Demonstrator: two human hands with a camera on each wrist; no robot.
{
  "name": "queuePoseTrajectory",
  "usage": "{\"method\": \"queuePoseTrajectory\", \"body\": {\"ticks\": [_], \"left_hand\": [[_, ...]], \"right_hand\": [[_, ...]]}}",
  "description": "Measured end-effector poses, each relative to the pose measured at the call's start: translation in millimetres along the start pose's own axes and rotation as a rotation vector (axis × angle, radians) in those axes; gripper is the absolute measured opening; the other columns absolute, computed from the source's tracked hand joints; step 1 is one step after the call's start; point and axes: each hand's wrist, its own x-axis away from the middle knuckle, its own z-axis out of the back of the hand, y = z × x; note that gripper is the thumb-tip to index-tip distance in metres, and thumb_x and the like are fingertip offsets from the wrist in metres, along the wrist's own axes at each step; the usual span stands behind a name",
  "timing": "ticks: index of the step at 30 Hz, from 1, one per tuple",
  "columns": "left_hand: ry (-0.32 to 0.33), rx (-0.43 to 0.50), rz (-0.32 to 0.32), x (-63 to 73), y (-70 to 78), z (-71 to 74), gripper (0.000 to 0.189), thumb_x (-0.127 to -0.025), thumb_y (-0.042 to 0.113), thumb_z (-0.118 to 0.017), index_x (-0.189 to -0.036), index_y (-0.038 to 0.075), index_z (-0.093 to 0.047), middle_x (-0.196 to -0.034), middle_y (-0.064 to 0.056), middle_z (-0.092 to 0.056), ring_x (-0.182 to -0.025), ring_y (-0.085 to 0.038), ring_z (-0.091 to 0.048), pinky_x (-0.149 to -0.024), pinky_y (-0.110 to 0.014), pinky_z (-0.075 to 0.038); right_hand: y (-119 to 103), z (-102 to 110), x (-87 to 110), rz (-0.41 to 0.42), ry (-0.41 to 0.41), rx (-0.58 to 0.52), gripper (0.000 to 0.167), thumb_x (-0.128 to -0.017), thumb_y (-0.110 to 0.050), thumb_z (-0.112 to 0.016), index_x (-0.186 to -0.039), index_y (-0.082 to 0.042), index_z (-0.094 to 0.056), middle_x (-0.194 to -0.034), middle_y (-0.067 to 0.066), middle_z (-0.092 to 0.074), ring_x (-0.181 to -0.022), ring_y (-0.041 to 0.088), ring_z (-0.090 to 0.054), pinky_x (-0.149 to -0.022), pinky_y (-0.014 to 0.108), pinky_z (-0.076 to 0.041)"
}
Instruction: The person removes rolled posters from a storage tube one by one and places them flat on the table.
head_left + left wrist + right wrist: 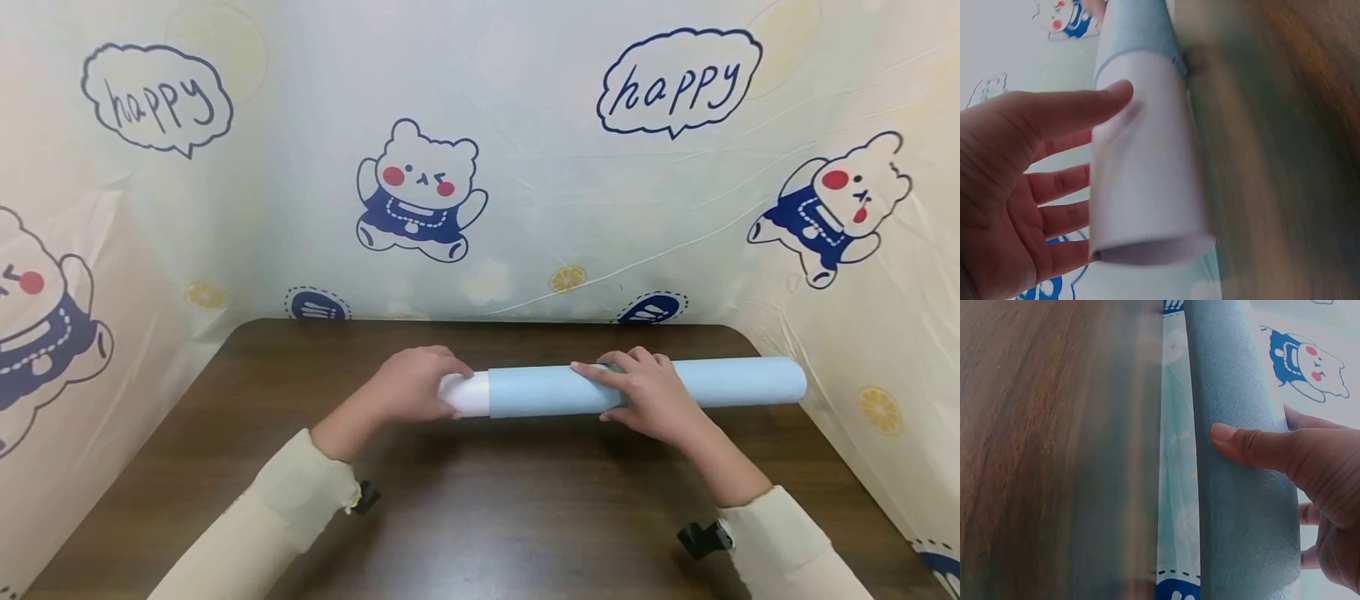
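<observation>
A long light blue roll (540,392) with a finely creased surface lies crosswise in front of me in the head view. From its left end sticks out a white tube (1147,169), whose hollow open end faces the left wrist camera. My left hand (412,385) grips this white part, thumb on the near side and fingers behind it. Around the middle of the blue part, my right hand (651,396) has its thumb on one side and its fingers on the other, partly hidden in the right wrist view. Whether the roll touches the table I cannot tell.
Beneath the roll is a dark brown wooden table (480,517). Printed cloth (540,200) with bears and "happy" bubbles hangs behind and on both sides. The roll's right end reaches the table's right edge, close to the cloth. Small black devices sit at both cuffs.
</observation>
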Motion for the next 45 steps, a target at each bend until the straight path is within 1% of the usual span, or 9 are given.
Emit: {"method": "queuePoseTrajectory", "body": {"ticks": [5,9,13,19,24,31,35,40,45], "left_hand": [[-0.018,-0.052,-0.019,-5.7,7.0,-3.5,0.057,-0.07,0.029,-0.089,-0.123,0.02,-0.069,-0.115,-0.003,-0.067,-0.097,-0.021,-0.061,-0.084,-0.04,-0.051],[-0.037,-0.078,-0.025,-7.1,5.7,-4.8,0.06,-0.071,0.027,-0.088,-0.127,0.022,-0.067,-0.117,-0.004,-0.067,-0.099,-0.021,-0.061,-0.084,-0.04,-0.051],[-0.053,-0.09,-0.018,-4.9,2.0,-5.2,0.061,-0.072,0.027,-0.088,-0.129,0.024,-0.066,-0.119,-0.005,-0.066,-0.101,-0.023,-0.061,-0.084,-0.041,-0.052],[-0.041,-0.095,-0.01,2.5,-3.7,-4.0,0.061,-0.072,0.025,-0.088,-0.129,0.024,-0.066,-0.118,-0.005,-0.067,-0.101,-0.023,-0.062,-0.086,-0.042,-0.052],[-0.03,-0.081,-0.002,10.9,-10.0,-0.4,0.06,-0.072,0.022,-0.088,-0.129,0.023,-0.066,-0.117,-0.005,-0.068,-0.101,-0.024,-0.062,-0.085,-0.044,-0.053],[0.001,-0.075,0.006,23.0,-25.5,5.1,0.059,-0.073,0.016,-0.087,-0.128,0.02,-0.067,-0.115,-0.007,-0.068,-0.099,-0.026,-0.063,-0.085,-0.045,-0.052],[0.015,-0.078,0.014,29.4,-35.0,5.6,0.058,-0.073,0.014,-0.086,-0.127,0.018,-0.068,-0.114,-0.008,-0.069,-0.099,-0.027,-0.063,-0.085,-0.045,-0.052],[0.016,-0.064,0.037,34.5,-42.5,4.3,0.057,-0.072,0.014,-0.087,-0.126,0.017,-0.068,-0.114,-0.008,-0.068,-0.1,-0.028,-0.062,-0.087,-0.047,-0.051],[0.038,-0.057,0.035,36.2,-45.2,3.2,0.057,-0.07,0.011,-0.087,-0.124,0.014,-0.069,-0.114,-0.009,-0.068,-0.1,-0.028,-0.062,-0.088,-0.048,-0.051]], "right_hand": [[-3.7,-0.7,-1.0,-0.006,-0.014,-0.005,0.082,-0.066,-0.032,-0.091,-0.14,-0.031,-0.054,-0.118,0.008,-0.062,-0.099,0.032,-0.054,-0.072,0.049,-0.045],[-3.3,-2.3,-0.9,-0.013,-0.023,-0.005,0.082,-0.066,-0.032,-0.091,-0.14,-0.031,-0.055,-0.118,0.007,-0.062,-0.098,0.031,-0.054,-0.071,0.048,-0.046],[-1.5,-4.5,0.9,-0.015,-0.032,-0.011,0.082,-0.066,-0.032,-0.091,-0.14,-0.031,-0.055,-0.118,0.007,-0.062,-0.097,0.031,-0.054,-0.071,0.048,-0.047],[2.7,-6.6,4.4,-0.008,-0.027,0.0,0.082,-0.065,-0.033,-0.091,-0.139,-0.031,-0.055,-0.117,0.006,-0.062,-0.097,0.03,-0.055,-0.07,0.049,-0.048],[4.2,-6.0,7.2,-0.014,-0.03,-0.01,0.082,-0.066,-0.034,-0.091,-0.14,-0.032,-0.055,-0.117,0.006,-0.063,-0.098,0.03,-0.055,-0.072,0.05,-0.048],[8.6,-4.9,14.1,-0.053,-0.047,-0.006,0.083,-0.066,-0.034,-0.091,-0.141,-0.032,-0.053,-0.118,0.007,-0.062,-0.098,0.031,-0.055,-0.074,0.051,-0.048],[10.7,-4.6,16.4,-0.064,-0.057,-0.01,0.084,-0.066,-0.033,-0.091,-0.141,-0.032,-0.053,-0.119,0.008,-0.062,-0.099,0.031,-0.054,-0.075,0.052,-0.048],[11.2,-5.8,17.7,-0.059,-0.054,-0.013,0.084,-0.066,-0.034,-0.091,-0.141,-0.032,-0.053,-0.119,0.007,-0.063,-0.099,0.031,-0.054,-0.075,0.052,-0.048],[9.0,-6.8,17.4,-0.039,-0.029,-0.018,0.084,-0.066,-0.033,-0.091,-0.141,-0.03,-0.054,-0.117,0.007,-0.063,-0.096,0.03,-0.055,-0.073,0.049,-0.049]]}}
